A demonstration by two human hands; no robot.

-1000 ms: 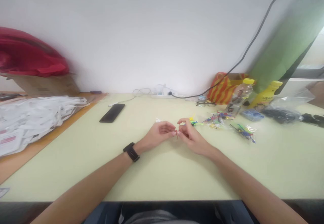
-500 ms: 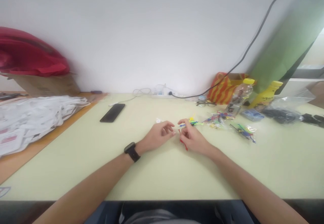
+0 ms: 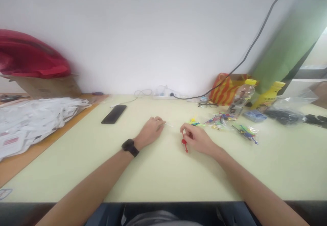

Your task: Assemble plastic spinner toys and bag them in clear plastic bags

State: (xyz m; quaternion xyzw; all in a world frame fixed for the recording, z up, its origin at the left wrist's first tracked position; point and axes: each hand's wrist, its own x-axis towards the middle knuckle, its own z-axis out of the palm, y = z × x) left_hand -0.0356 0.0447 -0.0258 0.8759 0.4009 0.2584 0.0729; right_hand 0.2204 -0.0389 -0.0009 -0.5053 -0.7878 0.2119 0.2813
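Note:
My right hand (image 3: 198,138) is closed, with a red plastic arrow (image 3: 184,142) pinched between its fingers. The arrow has a round disc in its middle, and its pointed end hangs down toward me. My left hand (image 3: 152,130), below a black watch (image 3: 130,147), is low over the table with its fingers together. From its fingertips sticks out a small thin whitish piece (image 3: 168,125), too faint to name. Just beyond my right hand lies a little pile of yellow, green and blue plastic arrows (image 3: 195,123).
Clear bags of coloured plastic pieces (image 3: 220,118) lie to the right, another bag (image 3: 246,134) nearer. Behind them stand a clear bottle (image 3: 241,98), a yellow bottle (image 3: 269,96) and a striped bag (image 3: 222,90). A phone (image 3: 113,114) rests at left; glasses (image 3: 208,105) lie near the wall.
My left hand has drawn away to the left, over the spot where a small white thing lay. The red arrow in my right hand has turned, and its disc now shows.

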